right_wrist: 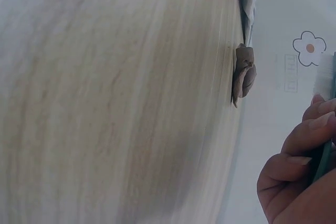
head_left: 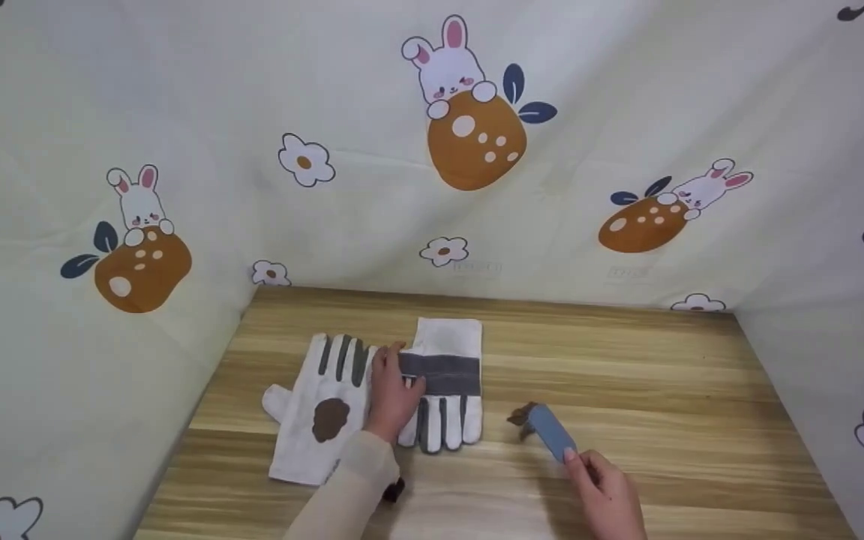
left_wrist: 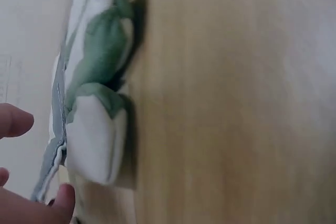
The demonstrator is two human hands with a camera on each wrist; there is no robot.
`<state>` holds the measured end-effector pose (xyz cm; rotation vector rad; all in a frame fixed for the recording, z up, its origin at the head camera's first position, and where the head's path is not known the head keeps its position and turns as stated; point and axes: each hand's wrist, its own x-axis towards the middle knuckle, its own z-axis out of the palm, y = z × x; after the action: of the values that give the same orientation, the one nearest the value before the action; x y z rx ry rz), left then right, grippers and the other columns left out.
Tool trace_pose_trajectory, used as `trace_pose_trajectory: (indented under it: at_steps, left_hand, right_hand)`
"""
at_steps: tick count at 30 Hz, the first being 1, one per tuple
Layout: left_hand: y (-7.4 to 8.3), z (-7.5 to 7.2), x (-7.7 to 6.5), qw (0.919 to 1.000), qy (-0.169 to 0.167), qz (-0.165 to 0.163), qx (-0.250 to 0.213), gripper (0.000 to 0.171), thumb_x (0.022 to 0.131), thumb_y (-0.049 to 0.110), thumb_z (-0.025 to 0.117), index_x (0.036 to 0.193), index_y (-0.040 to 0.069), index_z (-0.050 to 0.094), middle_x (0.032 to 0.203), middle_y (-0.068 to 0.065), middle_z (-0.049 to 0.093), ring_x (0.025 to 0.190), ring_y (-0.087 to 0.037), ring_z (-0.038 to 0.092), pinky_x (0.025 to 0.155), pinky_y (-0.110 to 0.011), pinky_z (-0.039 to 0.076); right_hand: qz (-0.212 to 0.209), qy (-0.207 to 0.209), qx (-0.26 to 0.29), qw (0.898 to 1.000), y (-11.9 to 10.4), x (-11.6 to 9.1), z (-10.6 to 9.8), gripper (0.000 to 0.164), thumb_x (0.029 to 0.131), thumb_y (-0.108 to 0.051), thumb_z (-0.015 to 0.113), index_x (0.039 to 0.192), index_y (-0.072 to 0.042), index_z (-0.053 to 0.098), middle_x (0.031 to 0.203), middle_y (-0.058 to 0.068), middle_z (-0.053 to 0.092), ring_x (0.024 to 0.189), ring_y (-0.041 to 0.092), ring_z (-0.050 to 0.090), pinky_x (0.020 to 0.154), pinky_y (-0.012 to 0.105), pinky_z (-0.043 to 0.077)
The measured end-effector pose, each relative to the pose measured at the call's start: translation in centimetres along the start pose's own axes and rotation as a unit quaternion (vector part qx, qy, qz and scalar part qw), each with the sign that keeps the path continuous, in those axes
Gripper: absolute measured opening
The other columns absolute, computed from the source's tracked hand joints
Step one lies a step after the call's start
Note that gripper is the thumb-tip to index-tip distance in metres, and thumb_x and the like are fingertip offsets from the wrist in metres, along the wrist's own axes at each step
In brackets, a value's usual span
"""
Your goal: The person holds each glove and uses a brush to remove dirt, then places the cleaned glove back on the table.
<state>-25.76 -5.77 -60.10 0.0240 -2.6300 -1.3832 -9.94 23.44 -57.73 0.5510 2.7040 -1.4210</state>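
My right hand (head_left: 606,491) grips a brush with a flat blue handle (head_left: 552,433); in the right wrist view its pale bristles (right_wrist: 324,77) show above my curled fingers. A crumpled brown piece (head_left: 523,418) lies on the table by the brush's far end. My left hand (head_left: 394,394) rests at the left edge of a white and grey work glove (head_left: 443,375), whose fingers point toward me. In the left wrist view, my thumb and fingers are spread apart beside that glove. Left of it, a second white glove (head_left: 301,442) lies with a brown patch (head_left: 331,420) on it.
The gloves lie on a wood-grain table (head_left: 649,375). A pale cloth backdrop (head_left: 357,225) printed with rabbits and flowers encloses the back and both sides. A small dark thing (head_left: 394,491) shows beside my left forearm.
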Motion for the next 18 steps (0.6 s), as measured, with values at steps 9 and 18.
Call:
trace_pose_trajectory:
  at_steps: [9, 18]
  left_hand:
    - [0.6, -0.2, -2.5, 0.9676, -0.019, 0.133, 0.214, 0.061, 0.079, 0.028, 0.067, 0.134, 0.013, 0.044, 0.133, -0.017, 0.039, 0.125, -0.034, 0.033, 0.101, -0.050, 0.029]
    - [0.4, -0.2, -4.3, 0.9395, -0.177, 0.123, 0.266, 0.055, 0.089, 0.042, 0.052, 0.135, 0.012, 0.044, 0.139, -0.015, 0.036, 0.129, -0.033, 0.030, 0.101, -0.052, 0.028]
  right_hand:
    - [0.005, -0.006, 0.007, 1.000, -0.1, -0.1, -0.1, 0.059, 0.083, -0.063, 0.045, 0.084, -0.007, 0.062, 0.066, 0.001, 0.050, 0.060, 0.016, 0.045, 0.050, 0.026, 0.037]
    - [0.002, -0.005, 0.007, 1.000, -0.1, -0.3, 0.0, 0.058, 0.084, -0.062, 0.045, 0.084, -0.007, 0.062, 0.066, 0.001, 0.050, 0.060, 0.016, 0.045, 0.050, 0.025, 0.037]
